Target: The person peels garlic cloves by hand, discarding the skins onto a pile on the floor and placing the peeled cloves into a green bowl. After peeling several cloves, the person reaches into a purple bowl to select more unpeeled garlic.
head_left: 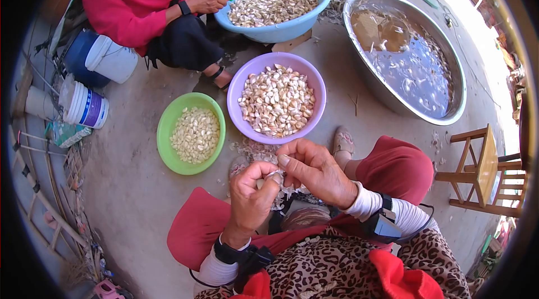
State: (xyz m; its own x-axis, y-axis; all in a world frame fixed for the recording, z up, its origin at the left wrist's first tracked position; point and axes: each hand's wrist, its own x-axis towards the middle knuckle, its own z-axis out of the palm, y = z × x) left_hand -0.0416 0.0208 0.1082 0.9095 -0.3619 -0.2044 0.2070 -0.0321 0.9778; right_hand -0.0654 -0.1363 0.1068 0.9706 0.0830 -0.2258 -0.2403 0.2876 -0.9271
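Observation:
Both hands are close together above the lap. My left hand point(251, 193) has its thumb and fingers pinched round a pale garlic clove point(261, 183), only partly visible. My right hand point(317, 171) touches it from the right, thumb and fingertips pressed together; what lies between them is too small to make out. Beyond the hands stands a purple basin point(320, 102) of unpeeled cloves point(277, 100). To its left is a green basin point(163, 136) with peeled white cloves point(195, 135). Papery skins lie on the ground beneath my hands.
Another person point(126, 7) sits at the upper left, hands over a blue basin point(281, 32) of cloves. A large metal tub point(457, 111) of water is at the upper right, a wooden stool point(485, 167) at the right. White buckets point(115, 60) stand at the left.

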